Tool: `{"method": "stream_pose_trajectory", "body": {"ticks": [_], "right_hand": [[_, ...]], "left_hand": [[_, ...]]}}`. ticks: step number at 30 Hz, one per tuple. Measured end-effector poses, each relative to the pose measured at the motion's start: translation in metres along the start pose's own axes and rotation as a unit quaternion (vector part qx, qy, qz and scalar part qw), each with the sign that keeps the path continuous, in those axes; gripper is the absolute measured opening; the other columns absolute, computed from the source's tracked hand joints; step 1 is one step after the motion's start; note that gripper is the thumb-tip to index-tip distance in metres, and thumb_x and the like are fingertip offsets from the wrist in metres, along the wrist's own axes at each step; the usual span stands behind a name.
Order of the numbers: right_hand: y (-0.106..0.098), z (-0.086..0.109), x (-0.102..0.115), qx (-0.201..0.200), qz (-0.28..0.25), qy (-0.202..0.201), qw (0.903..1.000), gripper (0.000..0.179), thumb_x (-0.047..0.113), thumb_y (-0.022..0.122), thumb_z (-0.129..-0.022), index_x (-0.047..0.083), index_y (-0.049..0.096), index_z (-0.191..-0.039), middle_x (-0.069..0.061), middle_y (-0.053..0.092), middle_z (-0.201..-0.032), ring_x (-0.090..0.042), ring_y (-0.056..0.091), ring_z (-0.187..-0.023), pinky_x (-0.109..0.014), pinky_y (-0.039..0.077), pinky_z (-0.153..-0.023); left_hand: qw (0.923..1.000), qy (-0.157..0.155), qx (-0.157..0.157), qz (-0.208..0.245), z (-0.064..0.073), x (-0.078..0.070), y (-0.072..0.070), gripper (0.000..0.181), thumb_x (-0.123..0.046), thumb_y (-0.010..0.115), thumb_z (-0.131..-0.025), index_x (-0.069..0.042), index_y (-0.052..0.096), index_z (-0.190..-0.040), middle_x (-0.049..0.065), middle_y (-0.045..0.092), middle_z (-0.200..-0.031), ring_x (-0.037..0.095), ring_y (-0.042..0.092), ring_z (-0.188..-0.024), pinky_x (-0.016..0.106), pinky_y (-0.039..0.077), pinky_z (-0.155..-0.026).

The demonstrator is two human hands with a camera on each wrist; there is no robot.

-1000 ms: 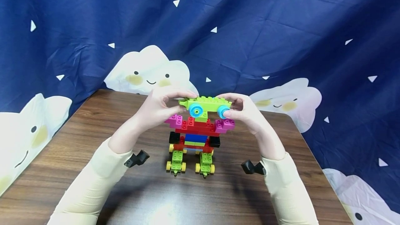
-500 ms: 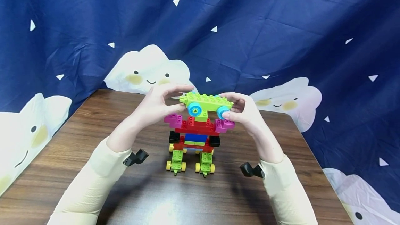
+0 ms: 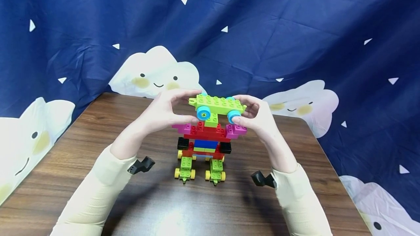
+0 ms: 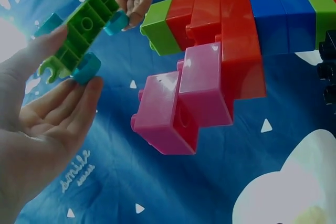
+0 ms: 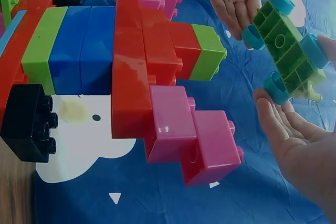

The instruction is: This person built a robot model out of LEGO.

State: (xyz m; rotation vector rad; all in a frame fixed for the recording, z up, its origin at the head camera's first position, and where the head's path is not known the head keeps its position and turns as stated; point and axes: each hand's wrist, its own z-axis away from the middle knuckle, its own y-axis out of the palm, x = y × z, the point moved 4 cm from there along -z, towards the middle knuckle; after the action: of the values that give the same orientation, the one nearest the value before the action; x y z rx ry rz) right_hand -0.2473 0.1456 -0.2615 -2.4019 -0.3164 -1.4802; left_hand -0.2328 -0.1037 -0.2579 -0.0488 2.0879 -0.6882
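Note:
A lime-green toy car base [image 3: 218,105] with blue wheels is held level above a figure built of large toy bricks. My left hand [image 3: 164,110] pinches its left end, thumb at the front wheel and fingers at the back one. At the right end my right hand [image 3: 259,117] grips the other wheel pair the same way. Both wrist views show the hollow underside of the car base [image 4: 76,35]. A gap separates it from the green top brick [image 5: 207,53] of the figure. Below that come red bricks [image 3: 206,133] with stepped pink bricks [image 4: 202,82] at either side.
The figure stands on the wooden table [image 3: 262,207] on two green wheeled feet [image 3: 216,168] with yellow wheels. Black bricks [image 3: 182,144] jut out at its sides. Behind the table hangs a blue curtain [image 3: 249,28] with clouds and white triangles.
The car base has tipped so more of its studded top faces the head camera. My left thumb and fingers have shifted onto its left wheels. The brick figure has stayed put.

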Motion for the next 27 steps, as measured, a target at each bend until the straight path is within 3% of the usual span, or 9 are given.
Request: {"method": "stream_pose_trajectory", "body": {"ticks": [6, 17, 27], "right_hand": [[-0.001, -0.002, -0.003, -0.006, 0.009, 0.005, 0.9999, 0.051, 0.000, 0.080, -0.072, -0.010, 0.060, -0.118, 0.005, 0.070, -0.091, -0.006, 0.061, -0.071, -0.018, 0.054, -0.071], [-0.004, -0.005, -0.015, -0.002, 0.055, 0.038, 0.9978, 0.055, -0.001, 0.078, -0.073, -0.012, 0.056, -0.122, 0.008, 0.069, -0.092, -0.006, 0.063, -0.077, -0.018, 0.055, -0.076], [-0.004, -0.007, -0.023, 0.020, 0.078, 0.055, 0.9952, 0.053, 0.001, 0.080, -0.075, -0.010, 0.057, -0.121, 0.009, 0.070, -0.096, -0.007, 0.068, -0.083, -0.019, 0.056, -0.082]], "left_hand": [[0.9998, -0.010, 0.012, -0.015, -0.001, 0.003, 0.001, 0.076, -0.020, 0.084, -0.075, -0.010, 0.050, -0.142, 0.003, 0.052, -0.145, 0.018, 0.052, -0.126, 0.044, 0.042, -0.110], [0.9994, -0.030, 0.008, -0.013, -0.009, 0.014, 0.007, 0.069, -0.025, 0.082, -0.079, -0.008, 0.053, -0.140, 0.005, 0.057, -0.139, 0.019, 0.057, -0.121, 0.042, 0.043, -0.108], [0.9976, -0.043, 0.041, -0.036, -0.013, 0.025, 0.007, 0.068, -0.029, 0.080, -0.080, -0.007, 0.053, -0.139, 0.008, 0.057, -0.140, 0.023, 0.056, -0.123, 0.042, 0.043, -0.108]]}}
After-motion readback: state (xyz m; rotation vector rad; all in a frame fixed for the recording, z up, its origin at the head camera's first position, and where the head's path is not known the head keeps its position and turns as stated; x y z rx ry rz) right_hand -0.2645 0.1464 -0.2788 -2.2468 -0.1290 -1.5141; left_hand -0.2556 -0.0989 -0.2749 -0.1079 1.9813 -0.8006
